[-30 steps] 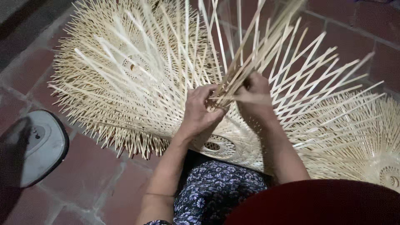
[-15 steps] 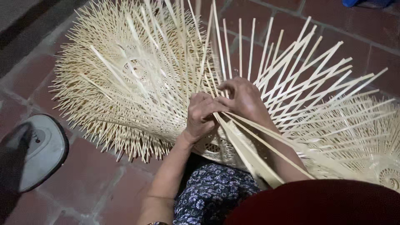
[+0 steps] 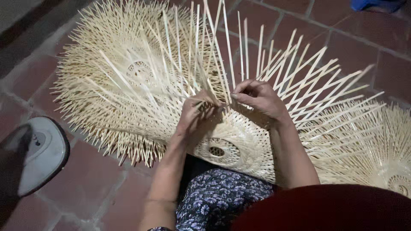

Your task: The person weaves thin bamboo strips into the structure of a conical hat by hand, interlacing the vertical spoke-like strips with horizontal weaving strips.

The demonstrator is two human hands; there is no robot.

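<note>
A half-woven bamboo piece point(image 3: 239, 145) with a round open centre rests on my lap, its loose pale strips fanning upward and to the right. My left hand point(image 3: 198, 116) presses on the woven part and pinches strips at the weave's edge. My right hand point(image 3: 259, 99) grips a thin strip just beside it, fingers closed. The two hands nearly touch above the woven centre.
A stack of similar woven bamboo pieces point(image 3: 124, 81) lies on the red brick floor point(image 3: 85, 188) at left, another bamboo piece point(image 3: 385, 158) at right. A grey-white sandal point(image 3: 36, 154) sits at the far left. My flowered trousers point(image 3: 218, 199) show below.
The bundle of strips that slanted down over my right forearm has gone from there, and strips now stand upright. Both hands stayed at the weave's edge.
</note>
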